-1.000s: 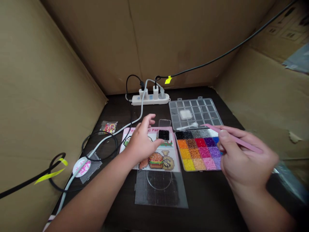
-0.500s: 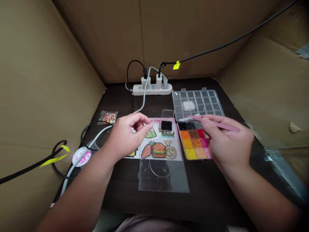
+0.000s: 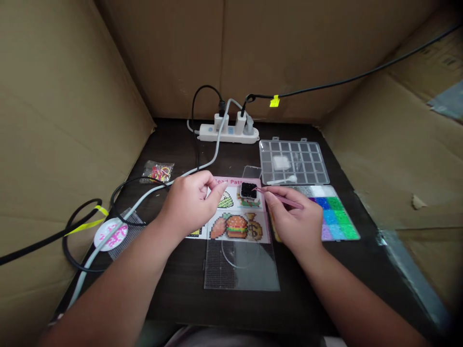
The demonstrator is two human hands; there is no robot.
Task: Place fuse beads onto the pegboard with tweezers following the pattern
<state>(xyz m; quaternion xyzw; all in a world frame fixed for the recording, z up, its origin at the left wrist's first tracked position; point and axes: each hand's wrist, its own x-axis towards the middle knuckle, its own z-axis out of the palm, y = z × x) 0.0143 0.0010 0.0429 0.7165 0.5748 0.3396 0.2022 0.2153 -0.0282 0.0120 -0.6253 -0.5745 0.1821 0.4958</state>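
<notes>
Head view shows slim tweezers (image 3: pixel 289 201) at a square box (image 3: pixel 249 198) of grainy beads (image 3: pixel 247 188).

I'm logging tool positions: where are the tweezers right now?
In the head view, just right of centre: the tweezers are in the right hand, with their tips at the black beads.
</notes>
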